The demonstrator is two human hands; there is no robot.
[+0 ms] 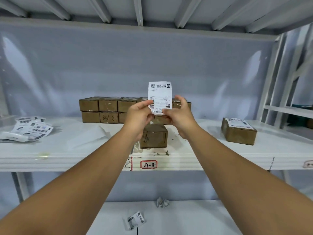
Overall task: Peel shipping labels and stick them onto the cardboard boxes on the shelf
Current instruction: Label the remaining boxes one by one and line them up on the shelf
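Note:
A white shipping label (160,95) stands upright in the air above the shelf, printed side toward me and upside down. My left hand (139,116) pinches its lower left edge and my right hand (180,116) pinches its lower right corner. Just below the hands sits a small unlabelled cardboard box (155,137) near the shelf's front edge. Behind it a two-high row of several brown boxes (105,110) lines the back of the shelf. At the right a box (238,131) carries a label on its top.
A loose pile of label sheets (28,128) lies at the shelf's left. The white shelf board (67,150) bears a red-framed tag "4-3" (148,164) on its front edge. On the lower shelf lie a crumpled paper ball (162,202) and a discarded label scrap (135,220).

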